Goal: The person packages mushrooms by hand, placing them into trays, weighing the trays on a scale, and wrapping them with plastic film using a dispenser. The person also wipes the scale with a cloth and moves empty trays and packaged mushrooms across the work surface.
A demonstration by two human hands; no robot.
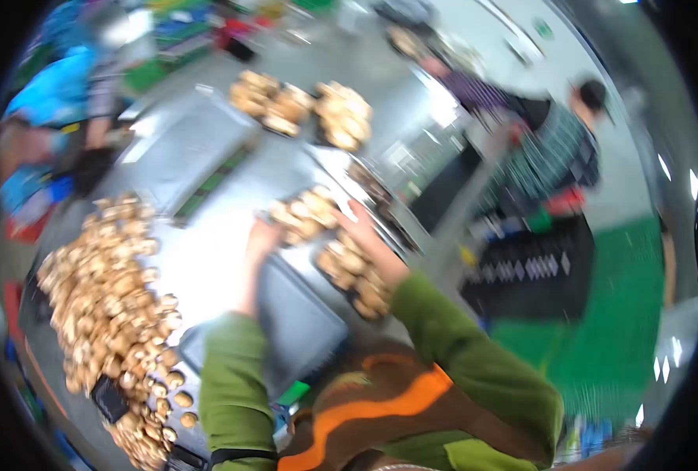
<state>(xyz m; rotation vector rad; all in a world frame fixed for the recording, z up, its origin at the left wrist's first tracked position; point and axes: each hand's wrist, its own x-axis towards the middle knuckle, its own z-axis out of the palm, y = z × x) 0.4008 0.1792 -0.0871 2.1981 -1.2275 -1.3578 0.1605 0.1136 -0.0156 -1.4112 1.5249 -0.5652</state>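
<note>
The view is blurred by motion. My left hand (261, 237) and my right hand (367, 229) reach forward in green sleeves. Each grips one side of a small tray heaped with brown mushrooms (306, 213) above the steel table (207, 251). A second filled mushroom tray (357, 276) lies just under my right forearm. An empty dark tray (298, 318) sits in front of my body, below my left arm.
A big loose pile of mushrooms (113, 298) covers the table's left side. Filled trays (274, 102) (342, 114) stand at the far end beside a grey scale-like platform (184, 145). A person in a striped top (557, 145) stands right; another in blue (51, 98) left.
</note>
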